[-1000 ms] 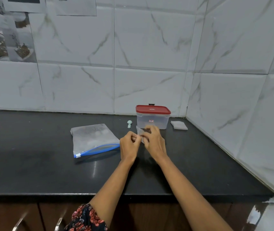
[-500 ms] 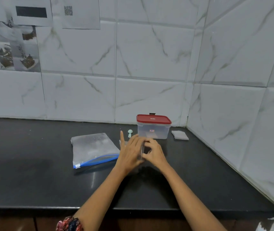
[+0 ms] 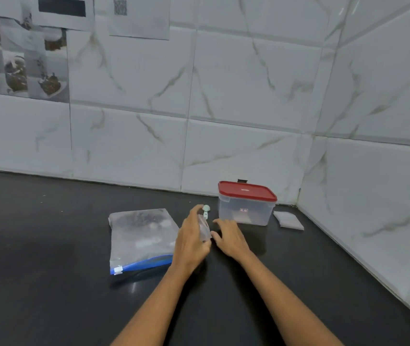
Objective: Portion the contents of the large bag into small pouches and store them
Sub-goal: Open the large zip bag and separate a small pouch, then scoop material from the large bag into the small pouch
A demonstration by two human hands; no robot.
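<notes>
big bag (image 3: pixel 142 236) left on counter (image 3: pixel 49 245); box (image 3: pixel 246 204) behind-right; spoon (image 3: pixel 206 211) btwn; pouch stack (image 3: pixel 288 220) right of box.

left hand (image 3: pixel 192 242) holding small pouch (image 3: pixel 204 229), right hand (image 3: pixel 230 237) beside, large bag (image 3: pixel 140 236)

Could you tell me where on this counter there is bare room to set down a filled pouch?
Bare counter lies left of the large bag, and more along the front edge beside both forearms. The back right is crowded: left hand with small pouch, right hand, spoon, red-lidded container, pouch stack.
</notes>
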